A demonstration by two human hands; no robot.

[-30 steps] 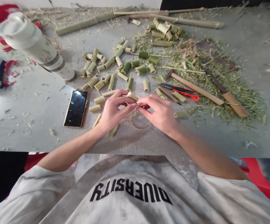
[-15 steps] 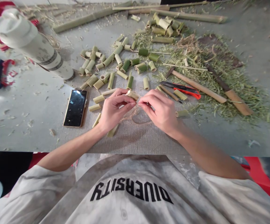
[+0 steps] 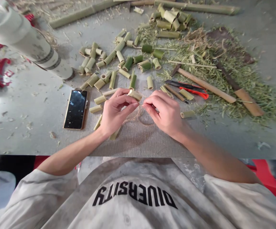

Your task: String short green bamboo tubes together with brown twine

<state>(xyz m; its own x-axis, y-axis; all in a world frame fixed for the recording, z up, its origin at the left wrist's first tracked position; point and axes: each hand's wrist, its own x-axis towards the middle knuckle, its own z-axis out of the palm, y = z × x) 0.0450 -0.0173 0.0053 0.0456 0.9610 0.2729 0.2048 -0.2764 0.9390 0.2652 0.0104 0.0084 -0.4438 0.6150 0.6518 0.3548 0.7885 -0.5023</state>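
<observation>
My left hand (image 3: 119, 111) is closed around a short piece of cut bamboo (image 3: 135, 95), which shows above the thumb and forefinger. Just to its right, my right hand (image 3: 164, 111) has its thumb and forefinger pinched together at a thin strand of twine; the fingertips hide its end. A loop of brown twine (image 3: 145, 123) hangs between and below the hands, near the table top. More short bamboo tubes (image 3: 149, 82) lie beyond my fingers, and others (image 3: 95, 109) are beside my left hand.
A phone (image 3: 75, 109) and a tall white tumbler (image 3: 33, 44) stand on the left. At right lie a red-black utility knife (image 3: 195, 92), a hammer (image 3: 207, 84) and a wooden-handled blade (image 3: 247, 101) on green shavings (image 3: 266, 86). Long bamboo poles (image 3: 85, 14) cross the back.
The view has shifted slightly. My hands keep nearly the same pose, with the fingertips a little further apart and more of the bamboo piece showing.
</observation>
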